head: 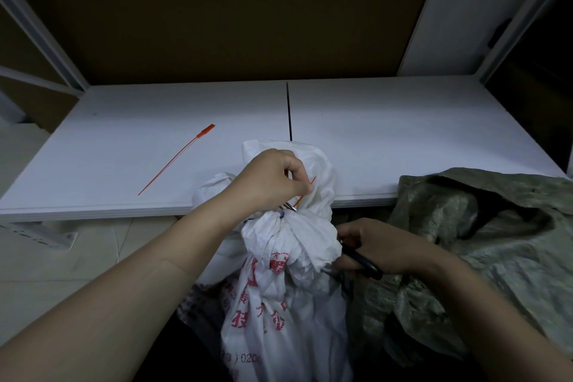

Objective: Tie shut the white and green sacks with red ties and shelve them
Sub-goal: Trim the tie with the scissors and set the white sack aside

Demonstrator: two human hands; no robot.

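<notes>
Your left hand (269,178) sits at the centre of the frame, thumb and forefinger pinching the loose tail of the red tie (298,201) that is cinched round the gathered neck of the white sack (279,304). The forearm comes in from the lower left and the wrist is bent down over the bunched top. Your right hand (381,253), just right of the neck and lower, has its fingers curled through the black handles of the scissors (362,260). The blades run behind the sack, and a small metal tip shows beside the tie, though you cannot tell for sure that it is the blade. The white sack looks tied, so the step in hand seems to be trimming the tail. Next, keep that tail taut and away from the fabric, and cut just past the lock without nicking the sack. After that, the spare red tie (176,160), lying at the left on the white shelf (403,133), is for the green sack (496,242), which slumps open at the right edge of the frame with its top resting on the shelf's front edge.
</notes>
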